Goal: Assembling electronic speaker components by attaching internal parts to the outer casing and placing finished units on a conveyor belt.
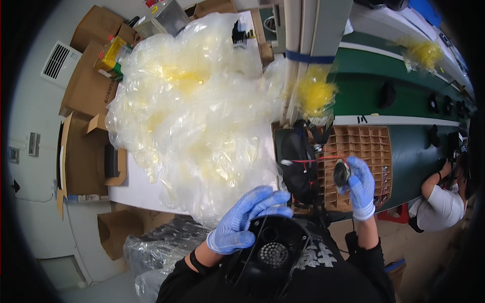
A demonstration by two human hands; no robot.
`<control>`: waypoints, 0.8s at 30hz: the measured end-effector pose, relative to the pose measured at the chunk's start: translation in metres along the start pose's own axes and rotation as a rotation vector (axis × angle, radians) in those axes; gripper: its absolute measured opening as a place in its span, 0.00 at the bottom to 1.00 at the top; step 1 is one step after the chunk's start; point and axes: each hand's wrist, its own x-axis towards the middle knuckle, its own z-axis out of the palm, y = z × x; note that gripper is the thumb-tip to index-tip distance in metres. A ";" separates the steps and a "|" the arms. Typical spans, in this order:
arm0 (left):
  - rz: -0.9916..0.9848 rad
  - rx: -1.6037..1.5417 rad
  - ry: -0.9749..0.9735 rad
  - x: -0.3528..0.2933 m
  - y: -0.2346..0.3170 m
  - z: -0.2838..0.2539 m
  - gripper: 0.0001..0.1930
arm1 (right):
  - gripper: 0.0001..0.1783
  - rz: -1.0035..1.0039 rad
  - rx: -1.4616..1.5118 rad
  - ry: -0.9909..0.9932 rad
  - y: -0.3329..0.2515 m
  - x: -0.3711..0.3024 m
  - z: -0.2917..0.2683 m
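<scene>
My left hand [242,222], in a blue striped glove, is wrapped round the edge of a black plastic housing [273,252] close to my body. The housing has a round perforated grille and a smaller round hole above it. In my right hand [362,189], gloved the same way, a small round speaker [342,173] is pinched by its rim. A red wire [316,160] runs left from the speaker to a white plug. The speaker is held over a cardboard divider tray [361,144] with many small compartments. Left of the tray lie black plastic parts [298,164], partly in bags.
Clear plastic bags with yellow tints [197,111] heap over the white table at left. Cardboard boxes [86,156] stand beyond it. A green conveyor belt [364,98] carries black parts at far right, where another person [439,202] sits. A pillar [308,30] rises ahead.
</scene>
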 end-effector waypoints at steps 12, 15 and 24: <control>-0.323 -0.949 -0.214 -0.008 -0.009 0.023 0.33 | 0.31 0.215 0.442 -0.122 -0.032 -0.016 0.073; -0.285 -0.887 -0.344 -0.002 -0.021 0.013 0.39 | 0.31 0.248 0.417 -0.217 -0.032 -0.011 0.064; -0.229 -0.533 0.206 0.001 -0.067 -0.057 0.30 | 0.28 -0.226 -0.437 -0.317 -0.069 -0.015 0.067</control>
